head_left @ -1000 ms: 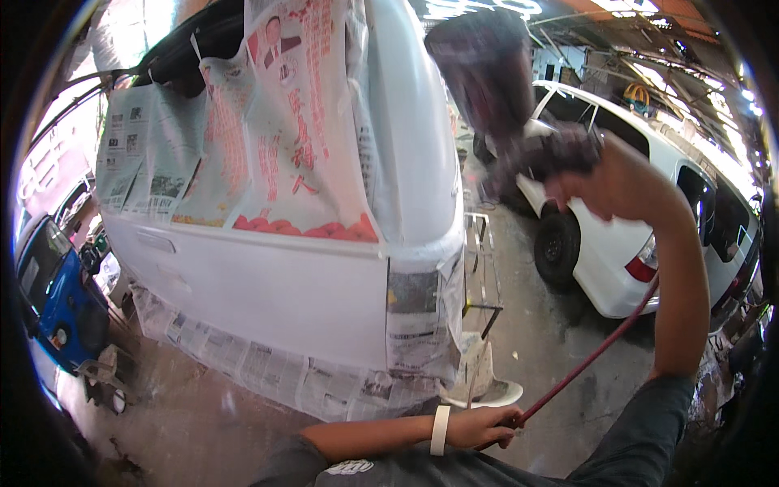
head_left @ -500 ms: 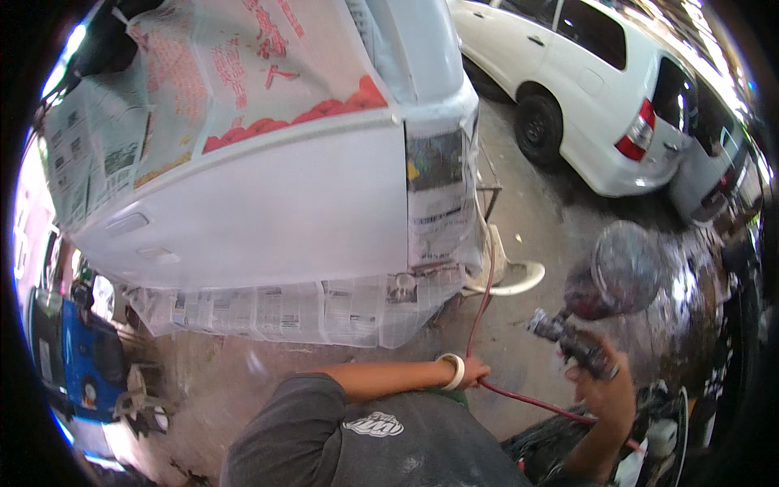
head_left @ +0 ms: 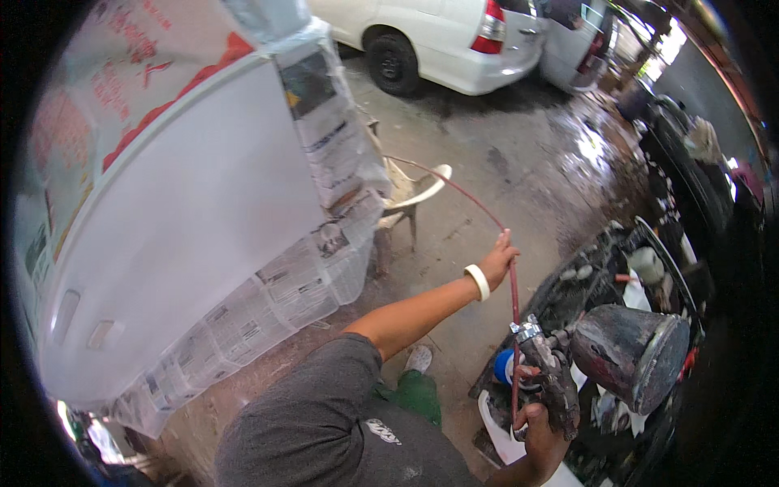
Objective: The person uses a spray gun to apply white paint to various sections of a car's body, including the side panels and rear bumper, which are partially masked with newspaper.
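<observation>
My right hand [head_left: 542,434] is wrapped round the handle of a paint spray gun [head_left: 545,365]. The gun's large cup [head_left: 629,349], dark and smeared with paint, tilts off to the right. A red air hose [head_left: 514,304] runs up from beside the right hand to my left hand [head_left: 497,261], whose fingers are closed on it. Beyond that hand the hose curves away toward the far left. A pale band circles my left wrist. To the left stands a white vehicle panel [head_left: 195,195], its borders masked with newspaper and plastic sheeting [head_left: 268,300].
A pale plastic chair [head_left: 414,195] stands by the masked corner. Beneath the spray gun is a dark, cluttered surface [head_left: 560,284] with a blue-rimmed roll [head_left: 505,367] and a pale container [head_left: 647,264]. A white car [head_left: 454,40] is parked at the back, past wet concrete floor [head_left: 576,154].
My view has swung right. The spray gun has come down over the cluttered surface, closer to my body. My left arm now reaches farther forward, with the hose still in hand.
</observation>
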Tool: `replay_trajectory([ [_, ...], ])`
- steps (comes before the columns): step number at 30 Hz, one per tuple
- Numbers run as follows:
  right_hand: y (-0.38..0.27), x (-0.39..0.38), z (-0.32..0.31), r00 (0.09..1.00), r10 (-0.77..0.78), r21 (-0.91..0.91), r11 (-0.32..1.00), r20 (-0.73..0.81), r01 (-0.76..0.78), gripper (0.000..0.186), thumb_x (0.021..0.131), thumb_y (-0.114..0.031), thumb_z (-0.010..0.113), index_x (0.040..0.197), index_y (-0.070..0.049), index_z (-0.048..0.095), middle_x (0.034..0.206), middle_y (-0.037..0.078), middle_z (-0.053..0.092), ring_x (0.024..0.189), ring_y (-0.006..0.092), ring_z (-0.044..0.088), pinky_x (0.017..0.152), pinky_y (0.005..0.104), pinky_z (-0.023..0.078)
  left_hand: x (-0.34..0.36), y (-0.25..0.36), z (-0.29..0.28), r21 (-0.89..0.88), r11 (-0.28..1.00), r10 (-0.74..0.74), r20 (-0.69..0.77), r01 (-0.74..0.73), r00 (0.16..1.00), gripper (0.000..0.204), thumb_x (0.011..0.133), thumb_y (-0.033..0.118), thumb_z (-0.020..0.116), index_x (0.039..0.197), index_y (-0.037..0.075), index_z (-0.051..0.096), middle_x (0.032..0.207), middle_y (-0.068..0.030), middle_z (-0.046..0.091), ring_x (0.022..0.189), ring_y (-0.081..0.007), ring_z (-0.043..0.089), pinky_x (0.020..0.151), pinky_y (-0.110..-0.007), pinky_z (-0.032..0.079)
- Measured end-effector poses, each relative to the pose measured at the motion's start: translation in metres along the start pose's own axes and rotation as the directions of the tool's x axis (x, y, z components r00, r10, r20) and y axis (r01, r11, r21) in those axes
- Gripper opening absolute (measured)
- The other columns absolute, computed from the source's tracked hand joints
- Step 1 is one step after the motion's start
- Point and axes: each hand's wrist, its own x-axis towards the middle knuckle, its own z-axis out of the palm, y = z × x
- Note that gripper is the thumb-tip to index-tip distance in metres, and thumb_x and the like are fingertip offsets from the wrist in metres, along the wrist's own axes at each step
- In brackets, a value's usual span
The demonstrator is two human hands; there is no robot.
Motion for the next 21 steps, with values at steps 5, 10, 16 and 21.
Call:
replay_trajectory([
  [5,0.001,-0.052,-0.033,0.972,0.160,-0.093,0.980,-0.172,-0.177,0.041,0.087,-0.024,0.059,0.114,0.008,0.060,0.100,0.014,0.071,0.045,0.0115,0.049,0.046,0.0239,0.037,-0.023,0.093,0.109,-0.383,0.906,0.336,0.388,-0.181,0.858,0.024,0.082,-0.006,0.062,0.103,0.004,0.055,0.152,-0.0338,0.024,0.139,-0.0471,0.032,0.110,-0.044,0.037],
  [10,0.031,-0.105,-0.064,0.920,0.305,0.093,0.952,-0.246,-0.291,0.070,0.084,-0.056,0.070,0.112,0.008,0.059,0.085,0.015,0.069,0.042,0.0131,0.052,0.039,0.0256,0.037,-0.143,0.136,0.192,-0.492,0.841,0.484,0.500,-0.224,0.719,0.017,0.082,-0.001,0.063,0.092,0.007,0.051,0.138,-0.0285,0.041,0.130,-0.0459,0.041,0.102,-0.048,0.042],
  [16,0.085,-0.134,-0.102,0.854,0.506,0.058,0.862,-0.120,-0.503,0.058,0.082,-0.043,0.077,0.111,0.005,0.061,0.060,0.005,0.058,0.042,0.0122,0.050,0.040,0.0263,0.038,-0.357,0.027,0.213,-0.095,0.986,0.050,0.952,0.134,0.300,0.034,0.093,0.013,0.052,0.127,0.009,0.049,0.132,-0.0186,0.050,0.130,-0.0405,0.043,0.106,-0.048,0.039],
  [21,0.103,-0.116,-0.094,0.836,0.518,0.072,0.841,0.181,-0.537,0.038,0.082,-0.008,0.069,0.118,0.004,0.063,0.085,0.005,0.068,0.053,0.0074,0.054,0.049,0.0235,0.044,-0.458,0.008,0.100,0.419,0.885,-0.439,0.896,0.205,0.065,0.039,0.096,0.038,0.050,0.131,0.019,0.052,0.124,-0.0180,0.060,0.113,-0.0418,0.059,0.094,-0.053,0.045],
])
